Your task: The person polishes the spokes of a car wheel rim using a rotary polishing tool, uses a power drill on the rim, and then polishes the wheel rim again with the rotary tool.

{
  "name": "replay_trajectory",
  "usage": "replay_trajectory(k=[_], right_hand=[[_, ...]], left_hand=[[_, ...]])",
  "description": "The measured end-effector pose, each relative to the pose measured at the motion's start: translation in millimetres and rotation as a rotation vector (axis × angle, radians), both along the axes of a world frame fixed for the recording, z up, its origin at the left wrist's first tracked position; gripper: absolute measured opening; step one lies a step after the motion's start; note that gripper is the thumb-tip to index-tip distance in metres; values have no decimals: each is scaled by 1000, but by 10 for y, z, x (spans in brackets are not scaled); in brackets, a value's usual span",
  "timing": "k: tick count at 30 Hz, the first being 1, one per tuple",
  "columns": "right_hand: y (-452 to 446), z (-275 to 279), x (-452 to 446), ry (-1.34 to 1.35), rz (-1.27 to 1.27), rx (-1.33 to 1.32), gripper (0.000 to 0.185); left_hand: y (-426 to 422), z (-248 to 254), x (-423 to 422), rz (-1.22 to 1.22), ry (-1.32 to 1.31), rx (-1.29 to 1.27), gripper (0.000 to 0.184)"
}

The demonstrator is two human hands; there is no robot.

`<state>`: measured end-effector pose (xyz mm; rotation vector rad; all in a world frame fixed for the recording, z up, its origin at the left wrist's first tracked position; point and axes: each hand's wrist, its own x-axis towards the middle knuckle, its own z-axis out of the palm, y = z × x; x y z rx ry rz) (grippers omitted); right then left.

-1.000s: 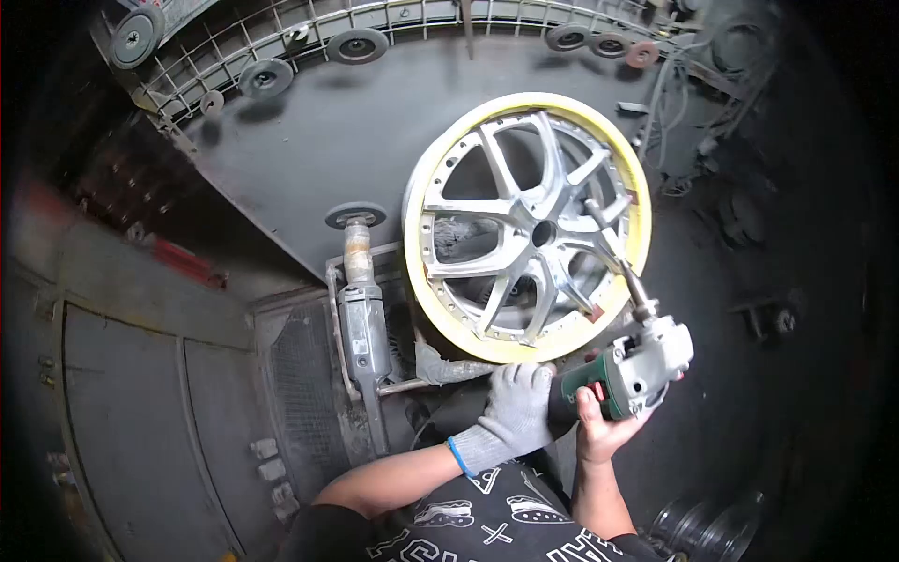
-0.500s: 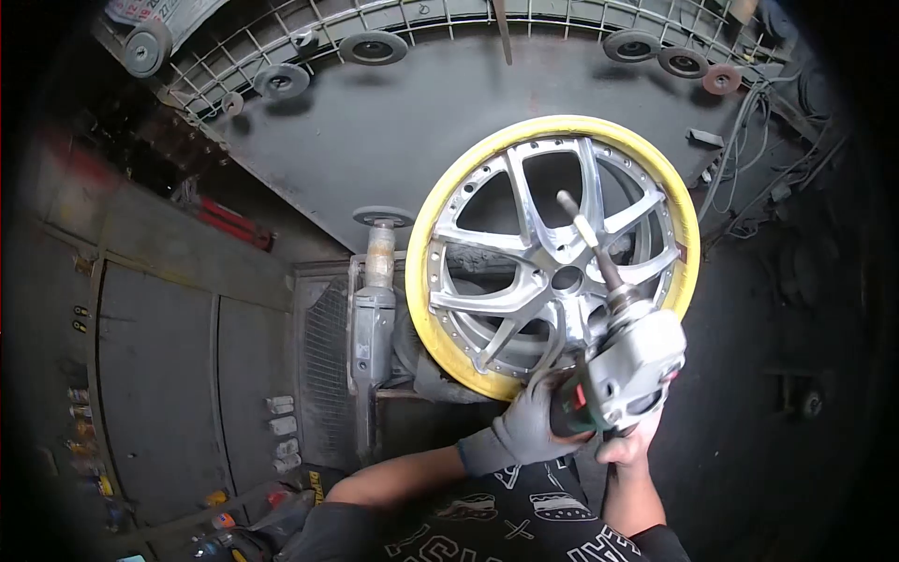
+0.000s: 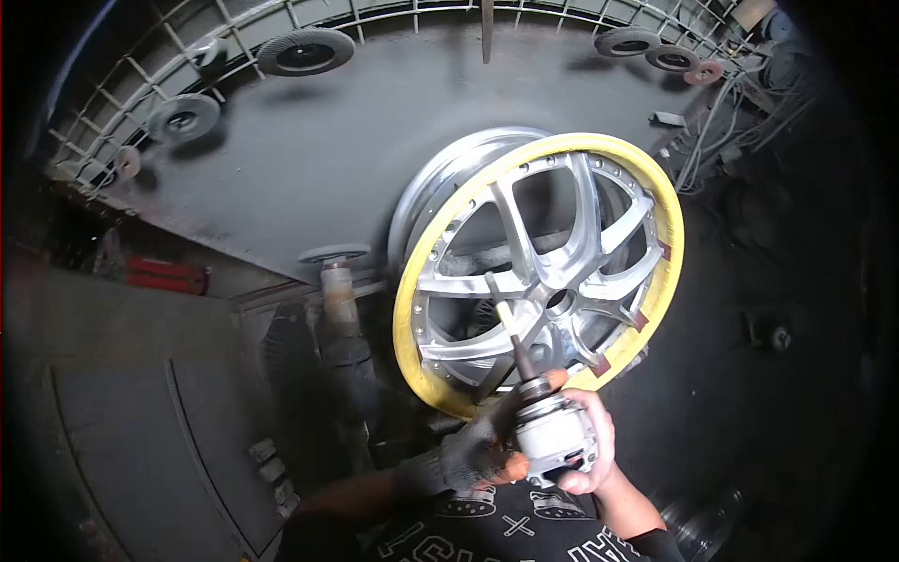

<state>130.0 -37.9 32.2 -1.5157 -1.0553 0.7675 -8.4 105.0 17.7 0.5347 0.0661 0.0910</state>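
My left hand (image 3: 473,457), in a grey glove with some fingertips showing, wraps round the left side of a handheld power grinder (image 3: 552,436). My right hand (image 3: 595,440), bare, grips the tool's right side. A slim bit (image 3: 513,332) with a pale, tapered end points up and away from me, in front of the wheel's lower-left spokes; whether it touches them I cannot tell. The alloy wheel (image 3: 588,229) has polished silver spokes and a yellow-covered outer lip. It leans at an angle, its silver barrel showing behind, and small brown-red patches mark the lip's right side.
A grey bench machine with a disc (image 3: 334,253) on top stands left of the wheel. Several abrasive discs, one a large grey disc (image 3: 305,52), hang on a wire grid along the back. Cables (image 3: 721,131) hang at the right. A red object (image 3: 167,276) lies at the left.
The grinder has swung left and lower, its bit now before the left spokes. The wheel appears more tilted, showing its barrel. My view has shifted, and both hands stay on the tool.
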Motion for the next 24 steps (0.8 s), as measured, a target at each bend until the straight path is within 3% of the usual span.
replay_trajectory(k=[2, 3, 5, 7, 9, 11, 16, 18, 21, 23, 24], right_hand=[[36, 55, -110, 36, -30, -59, 89], [60, 99, -152, 28, -48, -79, 89], [116, 199, -219, 258, -158, -138, 87], [106, 208, -223, 253, -172, -187, 88], [70, 113, -208, 205, -234, -200, 91], [106, 119, -200, 151, -274, -180, 97], [96, 119, -149, 153, -346, -255, 101], [141, 119, -133, 180, -361, -242, 98], [161, 90, -110, 164, -381, -244, 92], [198, 108, -83, 151, -381, -278, 86], [219, 137, -74, 163, -385, -295, 82]], left_hand=[[91, -62, 29, -61, -30, -65, 111], [170, -41, 52, -123, 9, -97, 109], [315, 14, 88, -205, 40, -142, 107], [446, 51, 132, -316, 89, -82, 100], [427, 5, 214, -331, 70, -32, 90], [338, -39, 269, -233, 73, -180, 82], [303, -72, 399, -266, 92, -199, 79], [277, -85, 418, -252, 186, -249, 52], [361, 52, 493, -254, 253, -283, 38], [270, -177, 502, -259, 271, -292, 39], [37, -685, 474, -298, 110, -354, 41]])
